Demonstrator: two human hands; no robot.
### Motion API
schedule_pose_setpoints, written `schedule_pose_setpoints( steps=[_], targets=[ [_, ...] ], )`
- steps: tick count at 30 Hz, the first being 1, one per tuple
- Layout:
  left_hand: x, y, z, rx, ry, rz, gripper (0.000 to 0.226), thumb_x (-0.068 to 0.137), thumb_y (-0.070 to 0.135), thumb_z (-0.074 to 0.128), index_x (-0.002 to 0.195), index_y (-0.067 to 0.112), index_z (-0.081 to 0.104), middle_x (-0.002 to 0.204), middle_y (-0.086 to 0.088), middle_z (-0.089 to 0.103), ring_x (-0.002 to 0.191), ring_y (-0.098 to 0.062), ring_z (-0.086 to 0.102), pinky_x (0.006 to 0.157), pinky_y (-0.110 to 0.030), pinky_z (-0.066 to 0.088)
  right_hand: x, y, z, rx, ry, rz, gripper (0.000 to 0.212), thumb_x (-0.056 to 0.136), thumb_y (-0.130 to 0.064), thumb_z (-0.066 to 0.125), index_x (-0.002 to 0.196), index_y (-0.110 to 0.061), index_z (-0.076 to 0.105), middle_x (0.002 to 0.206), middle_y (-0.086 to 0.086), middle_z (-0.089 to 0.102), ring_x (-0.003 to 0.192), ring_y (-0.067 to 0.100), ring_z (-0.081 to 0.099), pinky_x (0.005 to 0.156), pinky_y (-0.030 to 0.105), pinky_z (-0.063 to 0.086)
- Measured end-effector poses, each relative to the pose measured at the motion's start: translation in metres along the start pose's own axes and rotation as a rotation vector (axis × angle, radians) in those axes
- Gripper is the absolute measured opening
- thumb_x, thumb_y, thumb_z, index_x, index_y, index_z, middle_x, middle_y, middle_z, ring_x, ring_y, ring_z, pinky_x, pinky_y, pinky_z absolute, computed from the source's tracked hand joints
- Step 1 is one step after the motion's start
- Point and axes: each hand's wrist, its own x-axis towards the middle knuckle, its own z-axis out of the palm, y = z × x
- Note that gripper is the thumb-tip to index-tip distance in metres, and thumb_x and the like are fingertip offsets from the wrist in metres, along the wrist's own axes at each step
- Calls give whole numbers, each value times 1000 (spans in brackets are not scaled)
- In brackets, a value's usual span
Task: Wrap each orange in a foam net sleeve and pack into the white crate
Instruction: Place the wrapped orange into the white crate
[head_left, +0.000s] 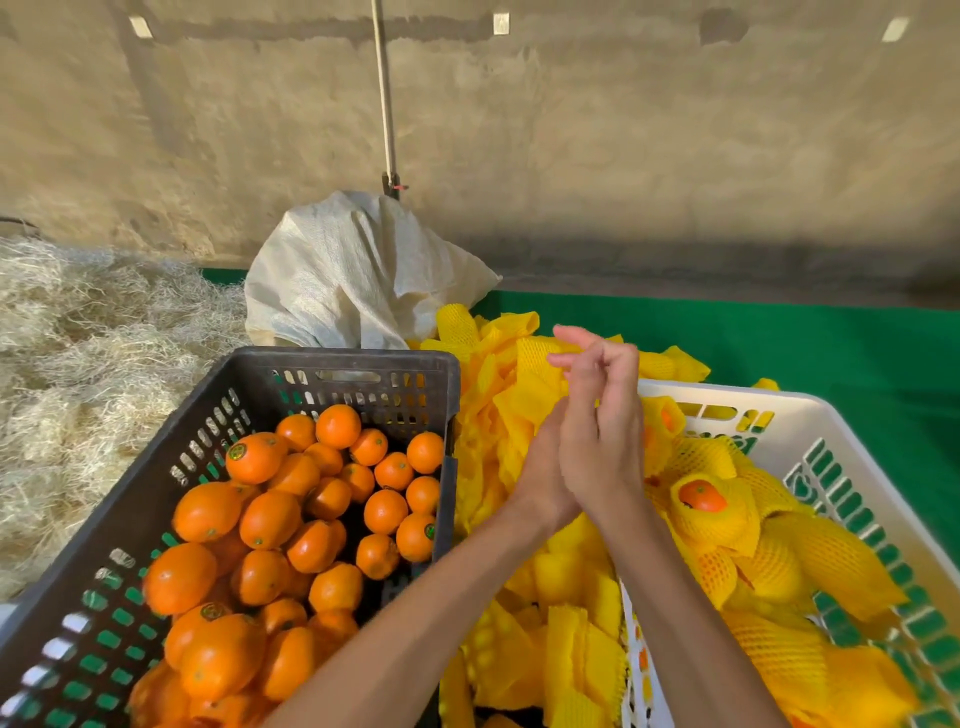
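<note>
Pressing palm against palm at the centre of the frame, the left hand (545, 467) and right hand (602, 441) are raised above the heap of yellow foam sleeves (498, 415), fingers mostly straight and pointing up toward the wall. Neither hand appears to hold an orange or a sleeve; whether something thin is caught between the palms cannot be told.

The bare oranges (270, 519) fill the dark crate (332, 364) at lower left. The white crate (810, 415) sits at lower right, already holding several wrapped fruit, one wrapped orange (701, 496) showing through the open end of its net. Loose sleeves lie in the gap between the two crates and spill toward the top of that gap, in front of a white sack (353, 275).

The person seems to be between fruits, so the step in hand is likely to start a fresh wrap. To do it well, one hand should lift a single sleeve from the top of the heap rather than a clump, and spread its mouth wide. The other should take an orange from the near part of the dark crate. The net wants sliding fully over so that little skin shows, then setting into a free spot in the white crate without crushing neighbours.
</note>
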Motion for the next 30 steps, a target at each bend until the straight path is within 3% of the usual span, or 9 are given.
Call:
schedule_pose_setpoints(
  steps=[2, 4, 8, 11, 14, 18, 23, 27, 30],
  targets=[
    [3, 2, 8, 40, -14, 136, 21, 103, -10, 45, 100, 8, 53, 88, 6, 70, 84, -2, 61, 77, -28, 56, 1, 5, 1, -74, 22, 64, 16, 105, -42, 51, 110, -28, 57, 111, -17, 67, 106, 5, 65, 87, 31, 54],
    [6, -5, 3, 120, -8, 163, 15, 97, -4, 55, 111, 1, 57, 107, -19, 67, 101, -19, 61, 90, -43, 55, 2, 14, -1, -6, 7, 151, 16, 99, -41, 64, 101, -25, 63, 95, -13, 71, 93, 6, 70, 78, 27, 57],
    [8, -37, -31, 180, 15, 74, 29, 95, 18, 67, 124, 13, 67, 134, -6, 61, 125, -17, 57, 104, -34, 49, -5, 45, 1, 228, 2, 286, 8, 94, -24, 74, 95, -16, 70, 86, -2, 76, 78, 15, 74, 69, 24, 58],
    [3, -66, -73, 232, 287, 85, 20, 99, 28, 64, 116, 19, 69, 127, 1, 64, 119, -12, 59, 100, -27, 48, -20, 70, 10, 254, -48, 390, 12, 93, -23, 75, 95, -12, 73, 85, 3, 77, 73, 21, 75, 69, 35, 61],
    [5, -100, -114, 250, 472, -91, 29, 102, 25, 61, 128, 13, 61, 124, -2, 62, 114, -15, 58, 98, -34, 50, -35, 89, 18, 203, -147, 450, 13, 93, -28, 75, 92, -15, 74, 81, 1, 77, 72, 20, 75, 68, 37, 63],
    [11, -150, -151, 515, 500, -370, 47, 97, 21, 64, 139, 6, 48, 138, -16, 51, 132, -33, 42, 113, -46, 39, -46, 103, 23, 88, -300, 506, 14, 99, -31, 66, 91, -23, 74, 78, -7, 76, 72, 13, 75, 71, 41, 63],
    [22, -182, -176, 865, 391, -580, 61, 90, 18, 66, 143, 4, 39, 149, -23, 40, 135, -47, 34, 112, -53, 33, -43, 111, 20, -43, -395, 558, 17, 101, -38, 61, 91, -31, 73, 75, -10, 76, 74, 46, 69, 66, 61, 57],
    [30, -196, -186, 914, 317, -712, 72, 94, 2, 57, 156, 12, 21, 155, -26, 30, 141, -53, 28, 115, -57, 33, -43, 113, 19, -77, -417, 552, 18, 101, -38, 60, 92, -30, 74, 77, -13, 75, 70, 37, 71, 64, 55, 59],
    [28, -204, -194, 835, 340, -660, 71, 94, -1, 57, 155, 17, 26, 151, -27, 34, 139, -51, 31, 112, -58, 38, -42, 117, 21, -121, -460, 541, 16, 101, -35, 61, 92, -29, 73, 87, -12, 75, 75, 12, 73, 63, 39, 57]
  ],
)
